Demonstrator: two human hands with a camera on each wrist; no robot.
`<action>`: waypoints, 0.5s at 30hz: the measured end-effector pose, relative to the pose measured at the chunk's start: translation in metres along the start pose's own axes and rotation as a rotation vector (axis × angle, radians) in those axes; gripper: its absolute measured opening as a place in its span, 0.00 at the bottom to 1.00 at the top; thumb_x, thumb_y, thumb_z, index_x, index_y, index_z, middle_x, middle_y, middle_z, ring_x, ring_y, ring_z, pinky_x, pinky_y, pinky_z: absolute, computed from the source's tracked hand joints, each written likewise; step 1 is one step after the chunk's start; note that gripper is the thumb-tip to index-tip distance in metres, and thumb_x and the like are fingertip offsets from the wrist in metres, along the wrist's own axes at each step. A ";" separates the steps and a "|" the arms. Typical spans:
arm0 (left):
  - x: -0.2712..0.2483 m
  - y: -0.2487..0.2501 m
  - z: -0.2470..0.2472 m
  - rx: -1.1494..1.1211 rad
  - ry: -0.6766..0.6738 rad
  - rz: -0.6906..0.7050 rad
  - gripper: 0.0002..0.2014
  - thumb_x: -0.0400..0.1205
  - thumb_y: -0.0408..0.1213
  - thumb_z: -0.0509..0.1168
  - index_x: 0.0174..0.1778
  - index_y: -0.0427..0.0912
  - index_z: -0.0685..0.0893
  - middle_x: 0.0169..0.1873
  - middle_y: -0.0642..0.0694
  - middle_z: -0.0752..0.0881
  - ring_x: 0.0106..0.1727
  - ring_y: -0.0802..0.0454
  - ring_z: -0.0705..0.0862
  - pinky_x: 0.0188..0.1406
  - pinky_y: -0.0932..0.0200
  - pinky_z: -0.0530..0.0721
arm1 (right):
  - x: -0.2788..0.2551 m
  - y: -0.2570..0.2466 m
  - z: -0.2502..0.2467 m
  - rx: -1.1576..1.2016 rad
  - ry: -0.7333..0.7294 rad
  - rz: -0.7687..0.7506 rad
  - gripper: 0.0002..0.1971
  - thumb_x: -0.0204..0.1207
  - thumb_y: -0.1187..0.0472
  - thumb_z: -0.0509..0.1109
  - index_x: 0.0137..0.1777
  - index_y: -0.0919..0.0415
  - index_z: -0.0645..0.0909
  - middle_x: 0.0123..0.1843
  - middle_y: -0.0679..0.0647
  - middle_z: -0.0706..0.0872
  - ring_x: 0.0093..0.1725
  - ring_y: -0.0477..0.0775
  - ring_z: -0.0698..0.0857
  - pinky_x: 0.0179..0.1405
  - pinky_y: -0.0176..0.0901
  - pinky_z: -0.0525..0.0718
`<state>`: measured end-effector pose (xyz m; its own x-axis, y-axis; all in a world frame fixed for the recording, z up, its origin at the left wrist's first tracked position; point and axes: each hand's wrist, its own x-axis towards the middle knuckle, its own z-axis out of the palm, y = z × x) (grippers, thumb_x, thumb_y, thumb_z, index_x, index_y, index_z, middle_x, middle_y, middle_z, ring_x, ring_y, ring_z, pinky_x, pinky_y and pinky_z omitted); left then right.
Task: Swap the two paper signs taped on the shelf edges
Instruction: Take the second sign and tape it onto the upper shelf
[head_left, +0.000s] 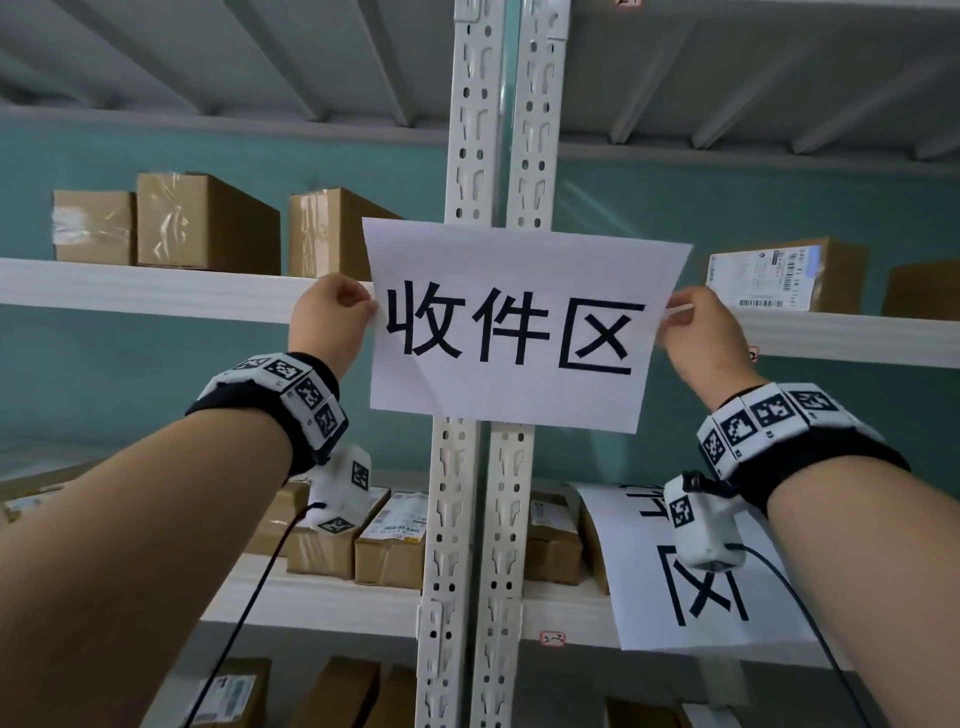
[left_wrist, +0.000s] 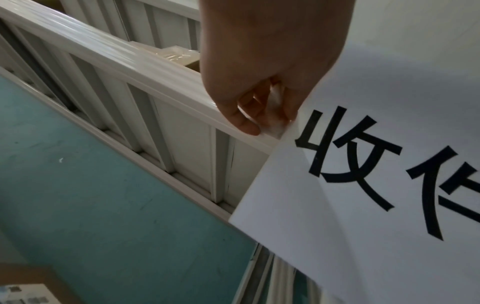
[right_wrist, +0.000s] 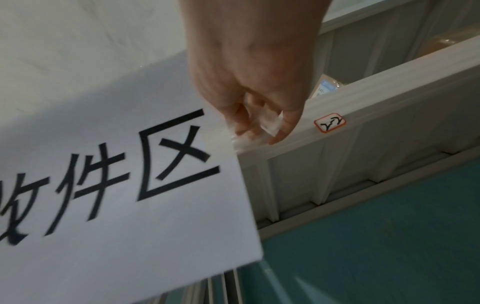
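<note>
A white paper sign (head_left: 511, 327) with three large black characters hangs across the two white uprights at the upper shelf's edge. My left hand (head_left: 332, 312) pinches its left edge, with clear tape at the fingertips (left_wrist: 272, 121). My right hand (head_left: 696, 325) pinches the sign's right edge, where a strip of clear tape (right_wrist: 270, 125) sits against the shelf edge (right_wrist: 363, 107). The sign (left_wrist: 376, 185) fills much of both wrist views. A second paper sign (head_left: 691, 577) lies turned sideways on the lower right shelf, partly hidden by my right wrist.
Cardboard boxes (head_left: 208, 223) stand on the upper left shelf, and a labelled box (head_left: 779, 275) on the upper right. More parcels (head_left: 389, 540) fill the lower shelf. A small orange-bordered label (right_wrist: 330, 122) is stuck on the shelf edge beside my right hand. Behind is a teal wall (head_left: 156, 374).
</note>
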<state>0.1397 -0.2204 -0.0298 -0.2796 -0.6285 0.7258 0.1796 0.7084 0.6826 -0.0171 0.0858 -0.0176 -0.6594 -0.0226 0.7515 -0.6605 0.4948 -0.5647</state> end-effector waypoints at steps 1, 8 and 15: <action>0.002 -0.002 -0.003 -0.005 0.011 -0.002 0.04 0.80 0.34 0.66 0.49 0.39 0.83 0.44 0.46 0.85 0.46 0.49 0.81 0.48 0.55 0.81 | 0.001 0.001 -0.001 0.006 0.003 0.019 0.14 0.79 0.65 0.55 0.61 0.60 0.76 0.58 0.58 0.84 0.50 0.63 0.83 0.45 0.47 0.81; 0.013 -0.003 -0.014 -0.020 0.050 0.049 0.05 0.82 0.34 0.65 0.49 0.41 0.86 0.47 0.47 0.85 0.50 0.49 0.82 0.49 0.58 0.78 | 0.009 0.006 0.005 0.069 0.021 0.011 0.15 0.77 0.71 0.57 0.57 0.64 0.82 0.60 0.60 0.87 0.59 0.59 0.83 0.56 0.41 0.77; 0.016 -0.009 -0.020 0.025 0.057 0.059 0.07 0.82 0.34 0.64 0.53 0.41 0.85 0.44 0.48 0.83 0.47 0.51 0.81 0.40 0.64 0.75 | 0.009 0.000 0.012 0.080 0.089 -0.083 0.17 0.74 0.74 0.55 0.54 0.62 0.82 0.56 0.59 0.86 0.53 0.55 0.82 0.53 0.41 0.77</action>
<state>0.1523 -0.2431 -0.0222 -0.2152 -0.6024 0.7686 0.1705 0.7518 0.6369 -0.0272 0.0751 -0.0142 -0.5697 0.0182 0.8217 -0.7401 0.4233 -0.5225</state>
